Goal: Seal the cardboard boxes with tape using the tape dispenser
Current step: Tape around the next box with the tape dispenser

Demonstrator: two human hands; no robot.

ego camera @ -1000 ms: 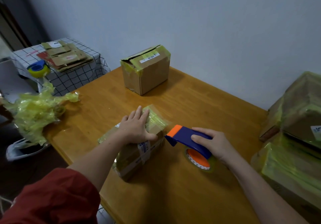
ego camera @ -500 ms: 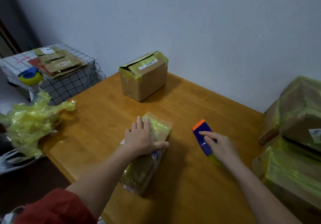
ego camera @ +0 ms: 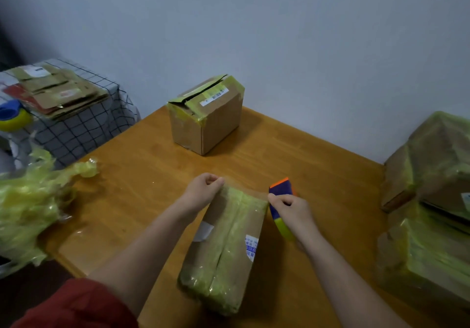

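A wooden table (ego camera: pixel 142 200) fills the middle of the view, with a stack of taped boxes (ego camera: pixel 432 200) along its right edge and a wad of yellow-green tape (ego camera: pixel 28 200) spilling over its left edge. Behind that, a checked side table (ego camera: pixel 84 124) carries flattened cardboard. The near box (ego camera: pixel 229 246) lies centre front, wrapped in yellow-green tape; the far box (ego camera: pixel 211 121) stands near the wall, its top flap gaping. The left hand (ego camera: pixel 203 190) pinches the near box's far left corner. The right hand (ego camera: pixel 295 209) is curled at the far right corner, above the tape dispenser (ego camera: pixel 281 189) lying just beside the box; what it grasps cannot be told
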